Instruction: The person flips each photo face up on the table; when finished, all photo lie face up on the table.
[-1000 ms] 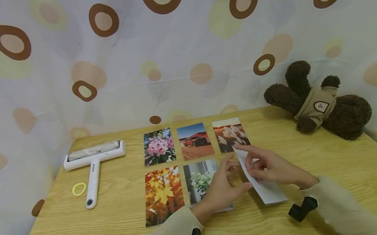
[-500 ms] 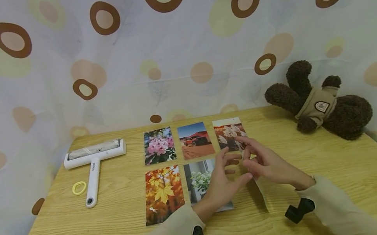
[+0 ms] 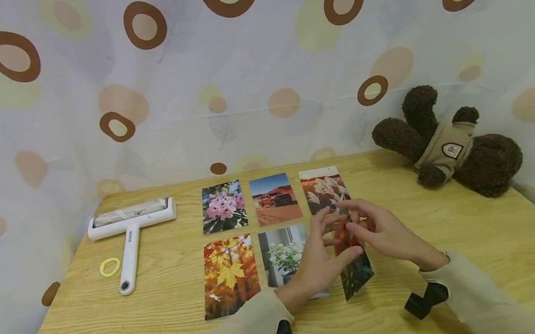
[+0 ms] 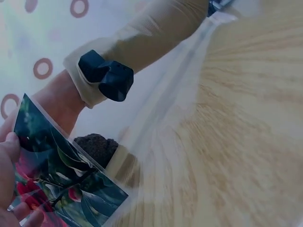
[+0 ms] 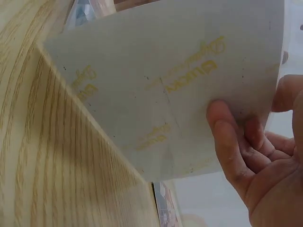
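My right hand (image 3: 386, 233) holds a photo print of red flowers with dark leaves (image 3: 357, 277) at its upper part, tilted up over the table. In the right wrist view, the thumb and bent fingers lie against its pale back (image 5: 142, 94), which has yellow lettering. Facing the picture side is my left hand (image 3: 317, 264), fingers spread and loosely bent, fingertips right at the print in the left wrist view. Beside the left hand lies a print of white flowers (image 3: 283, 254). A pampas-grass print (image 3: 322, 185) sits just beyond both hands.
Flat on the table (image 3: 436, 235) are also prints of pink flowers (image 3: 223, 206), a red off-road car (image 3: 274, 199) and a maple leaf (image 3: 229, 274). Left stand a white lint roller (image 3: 130, 228) and a yellow ring (image 3: 109, 267). A brown plush toy (image 3: 448, 147) lies back right.
The held print has turned from its white back showing, through edge-on, to its red-flower picture facing left. Both hands stay close together, with small finger shifts.
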{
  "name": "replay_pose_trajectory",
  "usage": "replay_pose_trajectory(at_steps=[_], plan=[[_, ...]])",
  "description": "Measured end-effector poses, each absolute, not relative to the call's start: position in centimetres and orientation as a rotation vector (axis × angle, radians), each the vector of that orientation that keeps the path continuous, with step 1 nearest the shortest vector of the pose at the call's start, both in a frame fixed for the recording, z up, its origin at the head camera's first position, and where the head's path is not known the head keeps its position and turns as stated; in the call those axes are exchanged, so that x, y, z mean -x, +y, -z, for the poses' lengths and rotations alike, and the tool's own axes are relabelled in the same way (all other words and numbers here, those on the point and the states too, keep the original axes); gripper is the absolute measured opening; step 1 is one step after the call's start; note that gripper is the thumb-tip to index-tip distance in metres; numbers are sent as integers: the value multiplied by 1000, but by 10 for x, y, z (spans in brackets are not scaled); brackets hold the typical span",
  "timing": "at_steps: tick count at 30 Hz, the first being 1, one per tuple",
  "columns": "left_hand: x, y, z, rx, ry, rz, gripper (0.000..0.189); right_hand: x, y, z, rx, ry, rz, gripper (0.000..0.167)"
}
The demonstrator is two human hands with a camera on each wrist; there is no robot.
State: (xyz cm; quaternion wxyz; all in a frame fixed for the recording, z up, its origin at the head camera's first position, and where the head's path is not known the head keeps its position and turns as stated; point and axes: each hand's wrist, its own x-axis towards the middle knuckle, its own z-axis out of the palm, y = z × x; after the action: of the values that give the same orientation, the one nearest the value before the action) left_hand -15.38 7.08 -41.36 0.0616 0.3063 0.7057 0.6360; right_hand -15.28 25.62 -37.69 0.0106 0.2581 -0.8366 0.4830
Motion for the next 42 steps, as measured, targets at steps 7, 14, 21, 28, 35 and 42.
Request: replay_pose_trajectory(at_steps=[7, 14, 21, 28, 35, 42], plan=[[157, 68, 418, -1108, 2302, -1665, 67, 152, 262, 378, -750, -2680, -1401, 36], [162, 64, 418, -1194, 2683, -1128, 57, 150, 263, 378, -658, -2742, -1023, 36], [166, 63, 420, -1236, 2657, -927, 50, 146, 267, 380, -562, -2891, -844, 35], [176, 62, 423, -1352, 2568, -729, 53, 142, 267, 384, -549, -3096, -668, 57], [181, 61, 424, -1386, 2530, -603, 60, 143, 267, 387, -556, -3182, -620, 67], [186, 61, 423, -1370, 2525, -601, 59, 145, 268, 391, -592, -3156, -562, 67]])
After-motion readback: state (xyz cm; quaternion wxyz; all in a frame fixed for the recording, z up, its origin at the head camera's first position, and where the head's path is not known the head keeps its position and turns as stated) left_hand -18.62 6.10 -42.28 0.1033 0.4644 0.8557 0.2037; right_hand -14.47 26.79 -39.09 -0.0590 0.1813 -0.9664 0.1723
